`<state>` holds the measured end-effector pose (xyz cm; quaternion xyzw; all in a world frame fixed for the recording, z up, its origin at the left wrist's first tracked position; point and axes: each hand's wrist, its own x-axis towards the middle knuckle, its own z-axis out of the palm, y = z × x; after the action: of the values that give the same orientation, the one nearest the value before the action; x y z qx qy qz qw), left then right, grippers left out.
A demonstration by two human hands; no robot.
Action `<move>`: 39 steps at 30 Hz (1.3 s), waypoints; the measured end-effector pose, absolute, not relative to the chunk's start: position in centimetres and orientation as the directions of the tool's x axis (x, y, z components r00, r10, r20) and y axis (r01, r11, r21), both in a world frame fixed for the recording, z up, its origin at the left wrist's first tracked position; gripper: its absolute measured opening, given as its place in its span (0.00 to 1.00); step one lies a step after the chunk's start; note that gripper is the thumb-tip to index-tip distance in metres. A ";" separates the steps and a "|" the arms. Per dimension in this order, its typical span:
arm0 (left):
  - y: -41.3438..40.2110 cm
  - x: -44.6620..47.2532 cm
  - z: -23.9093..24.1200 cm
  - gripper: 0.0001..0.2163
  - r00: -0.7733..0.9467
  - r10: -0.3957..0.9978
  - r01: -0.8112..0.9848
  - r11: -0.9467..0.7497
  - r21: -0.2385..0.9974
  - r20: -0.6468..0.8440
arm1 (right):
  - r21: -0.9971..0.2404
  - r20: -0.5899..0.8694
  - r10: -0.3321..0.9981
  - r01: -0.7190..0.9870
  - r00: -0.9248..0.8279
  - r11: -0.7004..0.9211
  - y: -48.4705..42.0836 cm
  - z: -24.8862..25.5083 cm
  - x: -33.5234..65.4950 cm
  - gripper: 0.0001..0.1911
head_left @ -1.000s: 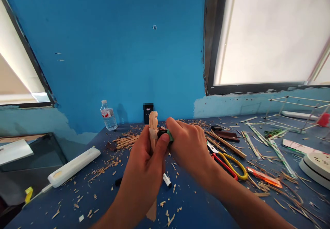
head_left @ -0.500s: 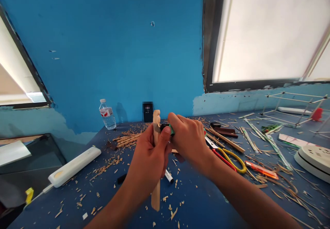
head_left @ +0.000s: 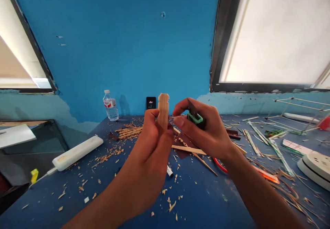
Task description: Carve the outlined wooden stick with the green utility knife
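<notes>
My left hand [head_left: 152, 150] is closed round a light wooden stick [head_left: 163, 110], held upright over the blue table [head_left: 123, 201]. The stick's top end is carved into notches and pokes out above my fingers. My right hand [head_left: 203, 133] grips a small knife with a green and black handle [head_left: 195, 117], its dark blade pointing up. The knife sits just to the right of the stick's top, a small gap apart from it.
Wood shavings litter the table. A bundle of sticks [head_left: 129, 132], a water bottle [head_left: 110, 105] and a black phone [head_left: 151, 102] stand near the wall. A white bar [head_left: 77, 152] lies left. Red-and-yellow scissors [head_left: 219, 163], strips, a wire frame [head_left: 299, 105] and a white round object [head_left: 314, 167] lie right.
My right hand has pulled the knife away from the stick to the right and up. My left hand has raised the stick a little. The view has shifted.
</notes>
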<state>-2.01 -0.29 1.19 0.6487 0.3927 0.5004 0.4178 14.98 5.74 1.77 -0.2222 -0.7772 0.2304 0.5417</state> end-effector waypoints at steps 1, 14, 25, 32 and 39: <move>-0.5 -1.8 1.0 0.05 0.191 0.925 0.147 -0.357 0.922 0.328 | -0.616 0.744 0.597 0.039 -0.299 0.787 5.5 1.8 14.9 0.07; -0.6 -2.0 1.6 0.10 0.249 0.915 0.286 -0.382 0.879 0.316 | -0.198 0.864 0.342 0.374 -0.371 0.906 5.5 2.0 16.6 0.11; 0.2 -4.1 2.6 0.08 0.463 0.874 -0.106 -0.115 0.988 0.151 | -0.420 0.718 0.537 0.339 -0.443 0.842 6.8 3.2 19.5 0.06; 0.4 -4.0 2.9 0.13 0.538 0.831 -0.177 -0.054 0.983 0.143 | -0.442 0.718 0.532 0.297 -0.449 0.846 6.9 3.1 19.2 0.12; -0.3 -3.7 3.0 0.07 0.474 0.874 -0.088 -0.073 0.993 0.107 | -0.222 0.768 0.419 0.412 -0.484 0.884 4.6 3.0 18.2 0.09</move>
<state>-3.75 -0.33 2.99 0.6134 0.3201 0.4005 0.6008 18.22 4.56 3.03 -0.2412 -0.8613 0.0038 0.4472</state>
